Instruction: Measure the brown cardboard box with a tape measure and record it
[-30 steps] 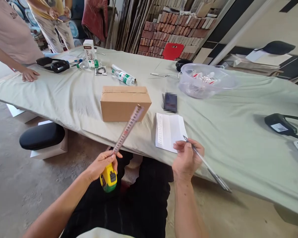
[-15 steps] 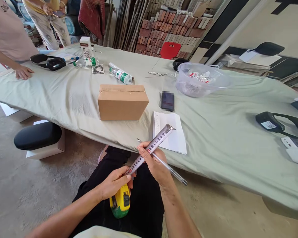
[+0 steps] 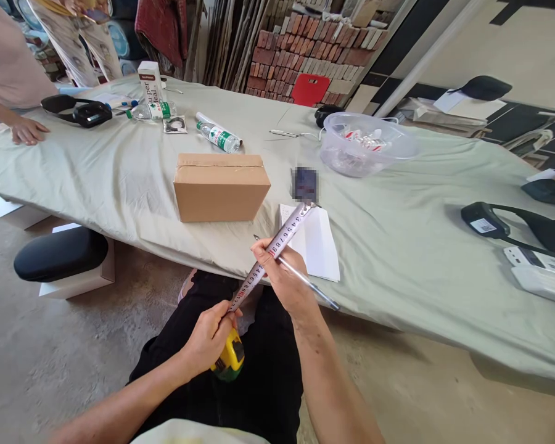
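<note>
My left hand (image 3: 210, 336) is closed around a yellow and green tape measure (image 3: 230, 359) over my lap. Its tape blade (image 3: 277, 245) runs up and right toward a white sheet of paper (image 3: 321, 246) on the table edge. My right hand (image 3: 282, 277) pinches the blade partway along and also holds a pen (image 3: 305, 280) between its fingers. A sealed cardboard box (image 3: 221, 187) sits on the grey-green cloth (image 3: 420, 246) just left of the blade's tip.
A dark phone (image 3: 305, 183), a clear plastic bowl (image 3: 367, 145) and plastic bottles (image 3: 217, 135) lie farther back. Black headsets (image 3: 494, 222) rest at the right and far left. Another person's hand (image 3: 26, 131) rests on the left end. A black stool (image 3: 60, 254) stands below.
My right hand came from the paper to the tape blade and gripped it. The blade now stretches farther, its tip over the paper. The tape case sank lower toward my lap.
</note>
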`<control>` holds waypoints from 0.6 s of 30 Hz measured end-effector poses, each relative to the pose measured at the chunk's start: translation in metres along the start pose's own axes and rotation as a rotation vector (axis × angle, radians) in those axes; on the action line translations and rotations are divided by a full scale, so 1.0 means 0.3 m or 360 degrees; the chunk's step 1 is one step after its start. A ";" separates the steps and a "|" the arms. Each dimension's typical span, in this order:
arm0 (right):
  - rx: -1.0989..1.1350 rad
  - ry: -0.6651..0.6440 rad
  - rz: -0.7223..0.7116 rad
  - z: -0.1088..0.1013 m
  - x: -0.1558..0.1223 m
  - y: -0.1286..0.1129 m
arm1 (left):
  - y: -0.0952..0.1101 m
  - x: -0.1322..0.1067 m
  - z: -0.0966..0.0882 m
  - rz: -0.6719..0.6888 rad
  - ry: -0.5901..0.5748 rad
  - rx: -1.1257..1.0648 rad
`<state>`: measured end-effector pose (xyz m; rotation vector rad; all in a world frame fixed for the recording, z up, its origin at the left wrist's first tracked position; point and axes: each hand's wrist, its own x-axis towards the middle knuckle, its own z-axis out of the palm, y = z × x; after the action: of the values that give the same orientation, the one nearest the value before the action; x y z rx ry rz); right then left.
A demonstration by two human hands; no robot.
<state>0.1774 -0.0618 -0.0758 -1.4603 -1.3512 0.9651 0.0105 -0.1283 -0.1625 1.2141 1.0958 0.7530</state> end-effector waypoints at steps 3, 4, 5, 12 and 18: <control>0.0104 -0.0193 -0.0034 -0.030 0.030 -0.016 | 0.006 0.010 -0.012 -0.0085 -0.0012 -0.0286; 0.0173 -0.0261 -0.0056 -0.047 0.044 -0.013 | 0.014 0.015 -0.029 -0.0110 -0.0028 -0.0372; 0.0240 -0.0291 -0.0078 -0.065 0.059 -0.007 | 0.028 0.022 -0.052 -0.0120 -0.0034 -0.0447; 0.0187 0.0346 -0.0275 -0.135 0.230 0.049 | 0.190 0.114 -0.262 0.0265 0.0546 -0.0683; -0.0138 0.0339 -0.0642 -0.083 0.407 0.065 | 0.228 0.131 -0.298 0.0169 0.0597 -0.0698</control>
<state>0.2189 0.0569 -0.0836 -1.2458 -1.4668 0.4839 -0.0539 -0.0463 -0.1048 0.7771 1.0948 1.2658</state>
